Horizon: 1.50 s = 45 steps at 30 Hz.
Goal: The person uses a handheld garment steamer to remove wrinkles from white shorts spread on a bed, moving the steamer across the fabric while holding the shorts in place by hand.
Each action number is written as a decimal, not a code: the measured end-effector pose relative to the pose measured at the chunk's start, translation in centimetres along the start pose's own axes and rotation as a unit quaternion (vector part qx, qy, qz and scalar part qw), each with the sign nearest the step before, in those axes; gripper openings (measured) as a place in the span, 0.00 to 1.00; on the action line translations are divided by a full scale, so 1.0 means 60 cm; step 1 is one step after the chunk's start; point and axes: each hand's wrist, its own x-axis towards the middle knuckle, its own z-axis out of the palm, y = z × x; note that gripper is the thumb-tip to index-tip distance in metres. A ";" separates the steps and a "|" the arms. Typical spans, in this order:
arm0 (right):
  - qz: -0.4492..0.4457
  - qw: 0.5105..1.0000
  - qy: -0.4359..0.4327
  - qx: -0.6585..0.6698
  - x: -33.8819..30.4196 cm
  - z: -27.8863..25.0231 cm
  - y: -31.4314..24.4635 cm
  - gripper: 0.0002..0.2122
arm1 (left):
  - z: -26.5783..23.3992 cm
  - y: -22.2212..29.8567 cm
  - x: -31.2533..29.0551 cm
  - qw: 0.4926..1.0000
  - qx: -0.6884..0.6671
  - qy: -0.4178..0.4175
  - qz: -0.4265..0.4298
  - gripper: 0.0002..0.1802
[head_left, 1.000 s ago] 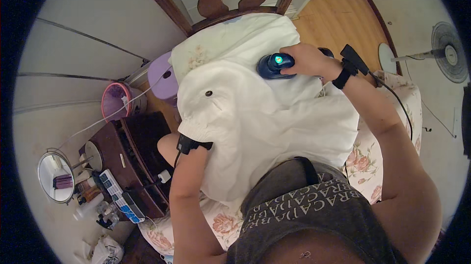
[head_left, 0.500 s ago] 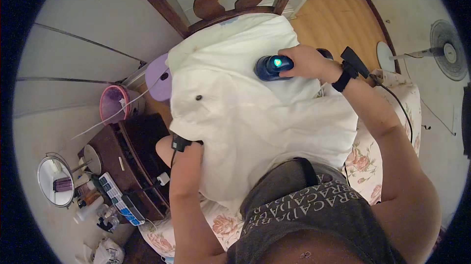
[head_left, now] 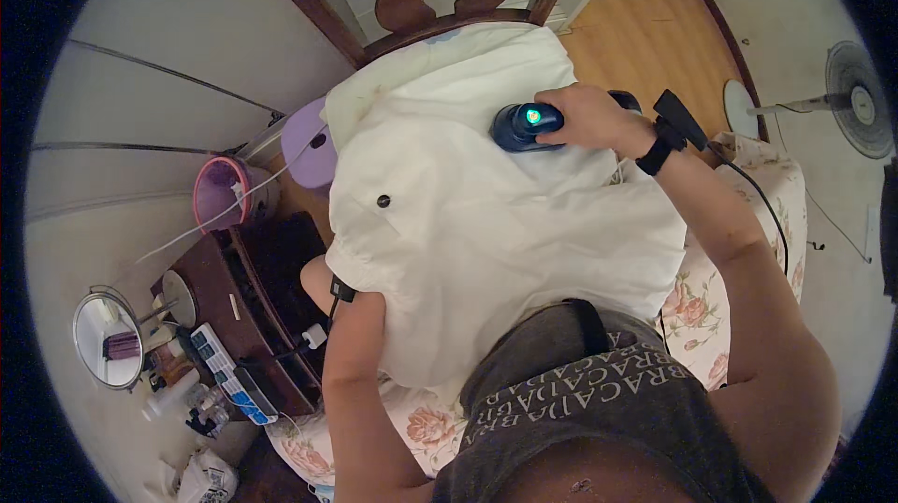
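Observation:
A white cloth garment (head_left: 468, 194) with a gathered edge lies spread over a padded surface against the wooden chair back. My right hand (head_left: 589, 118) grips a dark blue handheld appliance (head_left: 524, 129) with a glowing round display; its exact kind is unclear. The appliance rests on the far right part of the garment. My left forearm (head_left: 355, 339) reaches under the garment's gathered left edge, so that hand and its fingers are hidden by the cloth. A small dark round button-like spot (head_left: 383, 201) shows on the garment above it.
The wooden chair back (head_left: 449, 21) stands at the far side. A purple stool (head_left: 304, 143), a pink-rimmed bin (head_left: 217, 194), a brown cabinet (head_left: 215, 279) and a power strip (head_left: 232, 374) are on the left. A fan (head_left: 856, 101) stands at right. Floral fabric (head_left: 692, 297) lies beneath.
My left forearm has gone further under the cloth, covering more of the black wrist device. The cloth and its dark spot have shifted slightly. My right hand keeps its grip on the appliance, nearly in place.

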 end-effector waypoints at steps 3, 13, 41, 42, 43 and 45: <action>0.011 1.000 -0.017 -0.008 0.003 0.000 -0.001 0.19 | 0.007 -0.007 -0.004 1.000 -0.005 -0.004 -0.002 0.28; -0.009 1.000 0.001 0.010 0.002 0.003 0.002 0.19 | 0.001 0.006 0.002 1.000 0.006 -0.010 0.001 0.28; -0.135 0.990 -0.041 0.031 0.027 -0.028 -0.152 0.17 | -0.101 0.109 -0.188 0.793 0.481 0.324 0.187 0.21; -0.136 0.989 -0.043 0.029 0.030 -0.020 -0.162 0.17 | -0.099 0.105 -0.184 0.794 0.478 0.325 0.187 0.21; -0.147 0.987 -0.059 0.024 0.030 -0.010 -0.175 0.18 | -0.097 0.101 -0.182 0.762 0.506 0.365 0.174 0.21; -0.160 0.984 -0.081 -0.003 0.029 0.003 -0.197 0.17 | -0.084 0.095 -0.177 0.729 0.530 0.402 0.159 0.21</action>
